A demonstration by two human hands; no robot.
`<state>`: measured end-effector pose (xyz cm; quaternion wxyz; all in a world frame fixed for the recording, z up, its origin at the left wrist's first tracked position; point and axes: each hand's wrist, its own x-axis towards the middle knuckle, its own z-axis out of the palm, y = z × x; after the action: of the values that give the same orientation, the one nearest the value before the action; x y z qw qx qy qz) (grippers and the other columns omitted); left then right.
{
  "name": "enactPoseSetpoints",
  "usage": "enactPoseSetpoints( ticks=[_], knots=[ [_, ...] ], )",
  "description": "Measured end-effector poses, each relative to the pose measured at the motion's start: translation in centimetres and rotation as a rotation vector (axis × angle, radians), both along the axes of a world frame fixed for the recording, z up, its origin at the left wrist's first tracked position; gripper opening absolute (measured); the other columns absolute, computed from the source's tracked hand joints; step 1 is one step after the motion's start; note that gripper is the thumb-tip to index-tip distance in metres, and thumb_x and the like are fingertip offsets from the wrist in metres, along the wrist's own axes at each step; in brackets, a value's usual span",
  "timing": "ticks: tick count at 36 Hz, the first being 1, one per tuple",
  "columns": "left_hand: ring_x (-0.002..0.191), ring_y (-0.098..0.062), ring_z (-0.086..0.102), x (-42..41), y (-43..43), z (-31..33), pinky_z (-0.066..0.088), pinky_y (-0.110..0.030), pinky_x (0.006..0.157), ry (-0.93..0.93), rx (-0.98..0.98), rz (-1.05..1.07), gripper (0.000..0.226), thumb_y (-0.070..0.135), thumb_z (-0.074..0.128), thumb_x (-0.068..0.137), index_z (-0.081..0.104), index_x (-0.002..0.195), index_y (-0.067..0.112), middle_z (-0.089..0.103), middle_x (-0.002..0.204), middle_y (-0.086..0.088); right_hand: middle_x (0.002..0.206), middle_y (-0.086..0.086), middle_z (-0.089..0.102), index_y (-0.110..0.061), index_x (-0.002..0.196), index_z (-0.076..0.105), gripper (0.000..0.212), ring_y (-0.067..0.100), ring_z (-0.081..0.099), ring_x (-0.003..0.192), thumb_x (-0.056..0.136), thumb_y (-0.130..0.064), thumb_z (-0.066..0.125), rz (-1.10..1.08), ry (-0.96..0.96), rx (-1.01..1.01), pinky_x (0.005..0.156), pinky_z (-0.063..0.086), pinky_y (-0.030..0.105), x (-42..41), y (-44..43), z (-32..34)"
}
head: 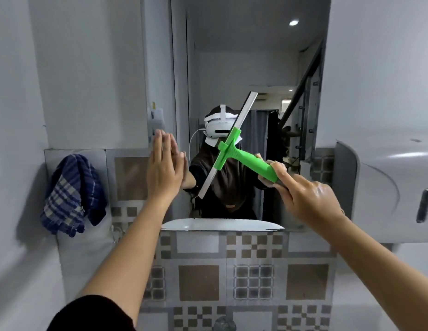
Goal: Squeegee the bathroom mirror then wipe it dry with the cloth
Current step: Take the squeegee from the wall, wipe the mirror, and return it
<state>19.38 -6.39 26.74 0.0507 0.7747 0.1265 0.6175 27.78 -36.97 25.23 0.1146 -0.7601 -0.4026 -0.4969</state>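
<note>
The tall bathroom mirror [244,56] hangs on the wall straight ahead. My right hand [306,199] grips the green handle of a squeegee [234,151]. Its long grey blade lies tilted against the glass, running from upper right to lower left across the mirror's middle. My left hand [164,170] is flat, fingers straight and together, pressed at the mirror's left edge. A blue and white checked cloth [73,194] hangs on the wall left of the mirror, away from both hands.
A grey paper dispenser [385,192] juts out from the wall right of the mirror. Patterned brown and grey tiles [232,271] cover the wall below. The mirror reflects a person wearing a white headset and a white basin rim.
</note>
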Motion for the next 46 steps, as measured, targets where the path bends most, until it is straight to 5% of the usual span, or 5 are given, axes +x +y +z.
enactPoseSetpoints(
  ticks=[10, 21, 28, 41, 46],
  knots=[
    [0.144, -0.025, 0.011, 0.7, 1.7, 9.0, 0.014, -0.043, 0.117, 0.065, 0.261, 0.103, 0.059, 0.036, 0.037, 0.098, 0.019, 0.147, 0.010, 0.014, 0.156, -0.013, 0.064, 0.007, 0.061, -0.018, 0.136, 0.039, 0.048, 0.030, 0.049, 0.034, 0.091, -0.033, 0.037, -0.022, 0.065, 0.067, 0.038, 0.025, 0.022, 0.4, -2.2, -0.6],
    [0.145, -0.022, 0.009, 1.1, 2.6, 8.8, 0.008, -0.039, 0.116, 0.062, 0.228, 0.028, 0.060, 0.040, 0.038, 0.097, 0.017, 0.148, 0.017, 0.011, 0.157, -0.008, 0.077, 0.016, 0.068, -0.009, 0.140, 0.036, 0.055, 0.032, 0.060, 0.051, 0.089, -0.018, 0.056, -0.023, 0.300, 0.258, 0.043, 0.053, 0.046, -1.2, -1.9, -5.9],
    [0.145, -0.025, 0.005, 0.6, 3.1, 8.4, 0.005, -0.038, 0.116, 0.120, 0.262, -0.025, 0.063, 0.037, 0.044, 0.096, 0.016, 0.149, 0.016, 0.006, 0.158, -0.009, 0.072, 0.010, 0.061, -0.012, 0.143, 0.033, 0.053, 0.023, 0.051, 0.051, 0.093, -0.018, 0.051, -0.009, 0.472, 0.461, 0.044, 0.037, 0.027, -4.4, 1.2, -7.9],
    [0.145, -0.030, 0.007, -0.6, 3.5, 7.1, 0.009, -0.044, 0.115, 0.199, 0.300, -0.107, 0.068, 0.029, 0.054, 0.092, 0.017, 0.148, 0.012, 0.006, 0.157, -0.012, 0.061, 0.009, 0.052, -0.023, 0.131, 0.038, 0.035, 0.017, 0.043, 0.046, 0.097, -0.023, 0.045, 0.156, 0.771, 0.811, 0.043, 0.042, 0.038, -7.6, 7.1, -9.4],
    [0.145, -0.031, 0.003, -0.8, 3.9, 6.7, 0.005, -0.044, 0.116, 0.215, 0.322, -0.148, 0.070, 0.025, 0.055, 0.092, 0.016, 0.148, 0.011, 0.005, 0.157, -0.013, 0.062, 0.004, 0.046, -0.015, 0.127, 0.042, 0.030, 0.012, 0.039, 0.047, 0.097, -0.021, 0.044, 0.227, 0.835, 0.970, 0.043, 0.037, 0.028, -9.0, 9.8, -9.6]
  ],
)
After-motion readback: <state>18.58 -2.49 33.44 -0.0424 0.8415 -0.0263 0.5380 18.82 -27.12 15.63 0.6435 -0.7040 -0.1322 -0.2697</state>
